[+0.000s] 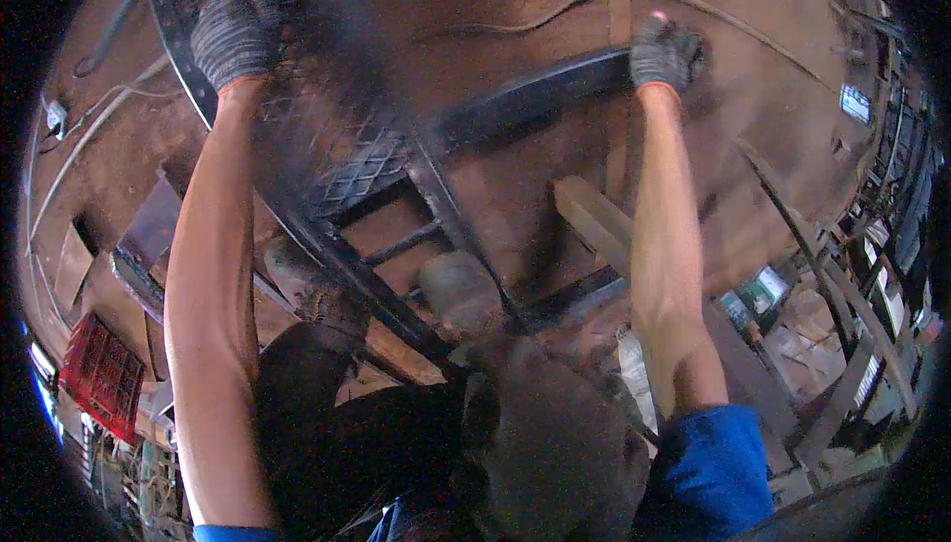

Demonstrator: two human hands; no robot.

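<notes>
Black metal frame (441, 195) over the brown floor (495, 5), with diamond mesh (369, 161) toward its far left end and openings between the near rungs (404, 245) bare; coverage appears partial, its completion uncertain. The gloved left hand (235, 39) bends over the mesh and the right hand (664, 54) curls at a dark bar's (550, 88) outer end, both grips indeterminable.

Streaked grey knit gloves (658, 63) with orange wrist edging (659, 92) cover both hands (235, 37); blue sleeves (721, 463) leave the forearms bare; the trousers (555, 433) are dark.
</notes>
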